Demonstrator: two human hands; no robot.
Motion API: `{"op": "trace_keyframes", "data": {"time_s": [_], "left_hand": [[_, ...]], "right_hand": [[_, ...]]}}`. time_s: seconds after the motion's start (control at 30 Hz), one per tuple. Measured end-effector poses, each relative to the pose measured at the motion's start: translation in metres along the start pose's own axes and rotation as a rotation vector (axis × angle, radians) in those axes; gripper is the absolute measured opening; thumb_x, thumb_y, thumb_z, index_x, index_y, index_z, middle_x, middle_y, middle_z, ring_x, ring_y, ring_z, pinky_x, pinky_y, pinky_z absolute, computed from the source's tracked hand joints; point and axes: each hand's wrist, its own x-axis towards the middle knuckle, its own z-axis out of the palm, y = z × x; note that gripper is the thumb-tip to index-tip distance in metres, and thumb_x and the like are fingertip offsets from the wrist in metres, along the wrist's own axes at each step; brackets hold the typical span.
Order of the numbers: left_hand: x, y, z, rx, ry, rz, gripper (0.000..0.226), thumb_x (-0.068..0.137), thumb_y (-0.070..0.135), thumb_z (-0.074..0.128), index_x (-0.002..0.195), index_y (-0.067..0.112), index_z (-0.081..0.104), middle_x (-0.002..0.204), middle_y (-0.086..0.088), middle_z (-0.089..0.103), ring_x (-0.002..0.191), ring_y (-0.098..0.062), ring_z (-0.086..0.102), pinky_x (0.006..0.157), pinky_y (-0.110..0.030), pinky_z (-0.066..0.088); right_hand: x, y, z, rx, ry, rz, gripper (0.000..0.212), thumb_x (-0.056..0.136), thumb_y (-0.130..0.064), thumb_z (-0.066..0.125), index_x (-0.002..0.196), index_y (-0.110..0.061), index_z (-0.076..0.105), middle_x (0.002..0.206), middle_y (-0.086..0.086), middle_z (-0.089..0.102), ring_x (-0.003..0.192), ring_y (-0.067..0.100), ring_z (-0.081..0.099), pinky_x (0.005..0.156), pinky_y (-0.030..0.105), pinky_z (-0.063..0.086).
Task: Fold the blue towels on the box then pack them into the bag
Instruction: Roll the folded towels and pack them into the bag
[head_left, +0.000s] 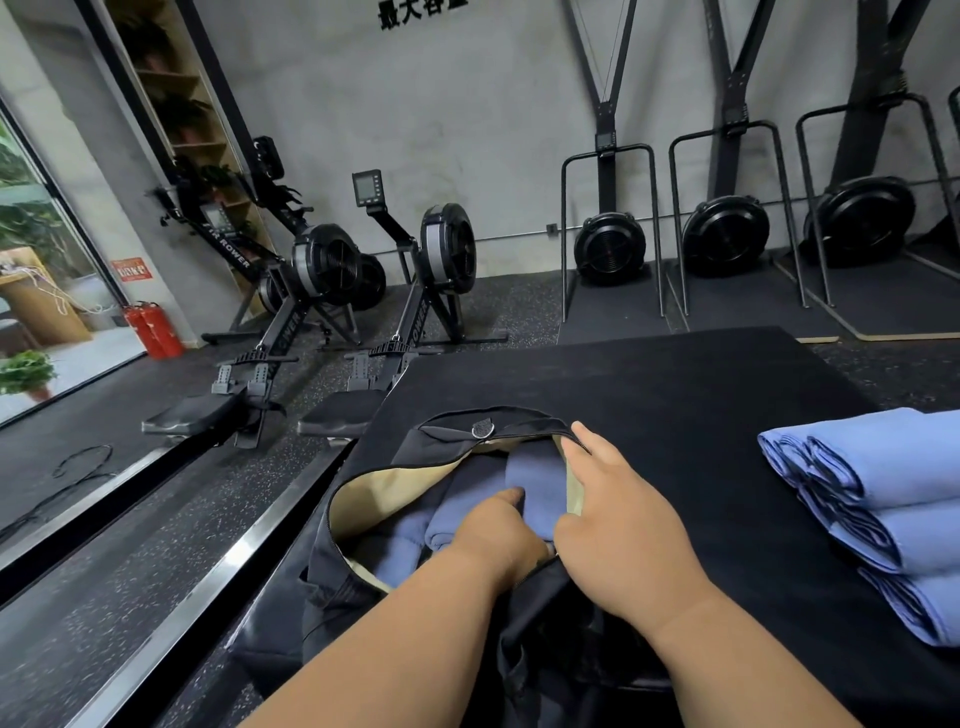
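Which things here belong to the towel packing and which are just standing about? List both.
Job: bag, towels inside it, folded blue towels waiting on the box, left hand, right hand.

Standing about: rowing machines, fire extinguishers, floor cable.

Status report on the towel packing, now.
Left hand pressing towels down inside the bag. Right hand on the bag's rim. Folded stack waiting on the box. Nothing in the way.
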Motion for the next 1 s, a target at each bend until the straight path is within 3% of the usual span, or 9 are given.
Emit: {"op": "trace_keyframes", "data": {"time_s": [0.17,0.3,0.4,0.5,0.6,0.83,1.0], "left_hand": [[0.005,-0.001,-0.009,0.2,0.09,0.111,0.068,0.095,0.022,0.063,0.158,0.035,0.04,0.147,0.002,0.06,0.13,-0.019,0.06,0.097,-0.029,0.049],[0.018,0.001,-0.028,0.27,0.09,0.137,0.062,0.093,0.012,0.056,0.152,0.032,0.05,0.144,0.003,0.063,0.128,-0.022,0.063,0.098,-0.028,0.052],[0.031,0.012,-0.035,0.328,0.113,0.284,0.051,0.096,0.021,0.052,0.147,0.032,0.055,0.142,0.0,0.064,0.126,-0.028,0.062,0.102,-0.031,0.049],[0.04,0.013,-0.024,0.5,-0.018,0.377,0.061,0.1,0.05,0.043,0.158,0.034,0.036,0.165,-0.001,0.037,0.148,-0.034,0.038,0.12,-0.046,0.031],[0.045,0.004,-0.009,0.655,-0.172,0.297,0.073,0.104,0.054,0.039,0.166,0.042,0.002,0.175,0.009,-0.002,0.157,-0.042,0.013,0.125,-0.056,0.013],[0.043,0.0,-0.011,0.662,-0.136,0.33,0.076,0.102,0.051,0.041,0.166,0.043,0.0,0.176,0.008,-0.003,0.158,-0.039,0.013,0.126,-0.056,0.015],[0.029,-0.012,-0.016,0.665,-0.152,0.294,0.089,0.087,0.071,0.029,0.166,0.042,0.0,0.176,0.008,-0.005,0.161,-0.033,0.004,0.128,-0.055,0.006]], "right_hand": [[-0.001,-0.004,-0.003,0.0,0.001,-0.013,0.081,0.088,-0.013,0.051,0.163,-0.032,0.028,0.169,-0.031,0.001,0.146,0.004,0.038,0.094,0.019,0.04],[-0.003,-0.005,-0.002,0.024,-0.019,-0.034,0.083,0.087,-0.013,0.051,0.164,-0.033,0.027,0.168,-0.034,0.0,0.147,0.003,0.036,0.098,0.017,0.039],[-0.003,-0.002,-0.002,0.034,-0.022,-0.04,0.084,0.085,-0.016,0.052,0.163,-0.035,0.027,0.169,-0.033,0.002,0.148,0.004,0.035,0.103,0.019,0.039],[-0.001,-0.001,-0.001,0.041,-0.025,-0.051,0.082,0.086,-0.017,0.05,0.162,-0.036,0.03,0.168,-0.033,0.004,0.147,0.003,0.036,0.1,0.016,0.037],[0.001,-0.002,0.002,0.066,-0.035,-0.049,0.08,0.087,-0.018,0.049,0.162,-0.038,0.03,0.168,-0.035,0.003,0.148,0.001,0.033,0.102,0.015,0.035],[0.005,0.001,0.006,0.093,-0.032,-0.045,0.076,0.09,-0.021,0.052,0.16,-0.042,0.034,0.167,-0.037,0.005,0.148,-0.002,0.03,0.096,0.012,0.031],[0.003,0.004,0.007,0.101,-0.038,-0.041,0.075,0.09,-0.02,0.051,0.16,-0.042,0.034,0.166,-0.038,0.005,0.145,-0.004,0.031,0.088,0.005,0.032]]}}
